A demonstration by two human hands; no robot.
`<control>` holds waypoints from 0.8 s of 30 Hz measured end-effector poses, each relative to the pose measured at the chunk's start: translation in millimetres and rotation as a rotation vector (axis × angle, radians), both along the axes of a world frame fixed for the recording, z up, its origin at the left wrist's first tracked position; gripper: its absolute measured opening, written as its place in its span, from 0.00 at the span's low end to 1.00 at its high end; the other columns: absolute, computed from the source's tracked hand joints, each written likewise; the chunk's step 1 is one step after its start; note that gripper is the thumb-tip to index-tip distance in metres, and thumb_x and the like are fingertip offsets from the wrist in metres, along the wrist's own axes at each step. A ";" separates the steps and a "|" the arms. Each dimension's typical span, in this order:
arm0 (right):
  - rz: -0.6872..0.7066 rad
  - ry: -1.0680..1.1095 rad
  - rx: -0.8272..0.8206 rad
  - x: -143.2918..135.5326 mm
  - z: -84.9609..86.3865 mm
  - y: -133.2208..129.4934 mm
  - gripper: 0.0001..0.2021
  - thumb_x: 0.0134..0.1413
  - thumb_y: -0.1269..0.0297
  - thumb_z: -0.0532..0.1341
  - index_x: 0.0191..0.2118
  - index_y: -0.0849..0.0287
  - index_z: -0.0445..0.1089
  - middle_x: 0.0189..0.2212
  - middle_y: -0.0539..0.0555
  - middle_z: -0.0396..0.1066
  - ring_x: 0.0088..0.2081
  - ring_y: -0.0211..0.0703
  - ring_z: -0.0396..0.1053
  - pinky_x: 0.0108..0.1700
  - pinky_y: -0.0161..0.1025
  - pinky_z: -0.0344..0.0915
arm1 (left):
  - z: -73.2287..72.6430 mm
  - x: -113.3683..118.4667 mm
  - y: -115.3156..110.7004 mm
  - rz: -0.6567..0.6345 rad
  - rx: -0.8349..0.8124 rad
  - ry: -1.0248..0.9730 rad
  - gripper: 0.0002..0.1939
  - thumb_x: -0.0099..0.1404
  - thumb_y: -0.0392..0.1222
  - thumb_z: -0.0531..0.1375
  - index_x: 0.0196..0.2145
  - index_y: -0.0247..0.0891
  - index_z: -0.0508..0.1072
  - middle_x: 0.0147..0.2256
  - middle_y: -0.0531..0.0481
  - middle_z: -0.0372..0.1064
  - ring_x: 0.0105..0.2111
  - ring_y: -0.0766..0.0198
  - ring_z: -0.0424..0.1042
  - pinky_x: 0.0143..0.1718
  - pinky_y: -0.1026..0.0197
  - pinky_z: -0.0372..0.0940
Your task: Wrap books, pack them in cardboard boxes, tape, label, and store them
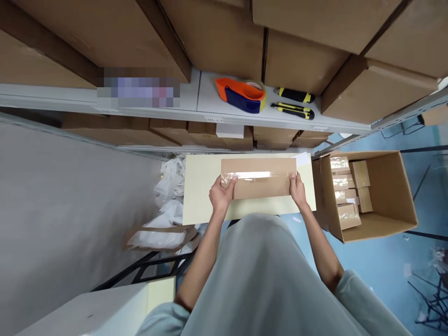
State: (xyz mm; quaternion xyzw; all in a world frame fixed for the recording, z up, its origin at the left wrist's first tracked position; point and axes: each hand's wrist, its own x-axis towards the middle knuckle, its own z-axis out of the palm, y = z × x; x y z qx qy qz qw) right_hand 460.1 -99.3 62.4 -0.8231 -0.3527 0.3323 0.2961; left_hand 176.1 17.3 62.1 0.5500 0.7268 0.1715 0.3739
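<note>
A long, flat cardboard box (261, 186) with clear tape along its middle is held level over a pale yellow board (201, 186). At its left end, my left hand (222, 192) grips the box with the thumb on top near the tape. My right hand (297, 190) pinches the opposite end, its fingers at the edge. The fingers under the box are hidden. A white paper (303, 159) lies at the board's far right corner, partly behind the box.
To the right stands an open carton (385, 191) with several small taped boxes (350, 217). On the shelf ahead lie an orange and blue tape dispenser (241, 95) and two yellow-black utility knives (294, 103). White plastic packing (170, 186) sits left, beside a grey wall.
</note>
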 end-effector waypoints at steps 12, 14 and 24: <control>0.024 -0.113 0.294 -72.0 -22.6 -35.3 0.29 0.68 0.35 0.64 0.52 0.58 0.84 0.52 0.64 0.76 0.44 0.51 0.79 0.48 0.52 0.81 | -34.0 -127.9 -16.3 0.121 0.211 -0.240 0.28 0.63 0.56 0.74 0.58 0.46 0.83 0.56 0.47 0.84 0.60 0.44 0.81 0.68 0.45 0.71; -0.009 -0.093 0.324 -89.1 -33.8 -41.0 0.29 0.68 0.36 0.64 0.53 0.58 0.84 0.50 0.63 0.77 0.45 0.52 0.80 0.50 0.52 0.82 | -49.8 -149.1 -25.4 0.119 0.180 -0.174 0.26 0.62 0.54 0.75 0.55 0.46 0.85 0.52 0.47 0.86 0.56 0.43 0.83 0.63 0.46 0.74; 0.063 -0.080 0.188 -149.8 -66.7 -62.8 0.27 0.66 0.37 0.58 0.36 0.55 0.82 0.35 0.61 0.85 0.39 0.60 0.84 0.40 0.52 0.84 | -95.3 -193.5 -34.8 -0.141 0.018 0.010 0.15 0.66 0.43 0.69 0.49 0.40 0.86 0.39 0.40 0.86 0.41 0.41 0.85 0.45 0.47 0.76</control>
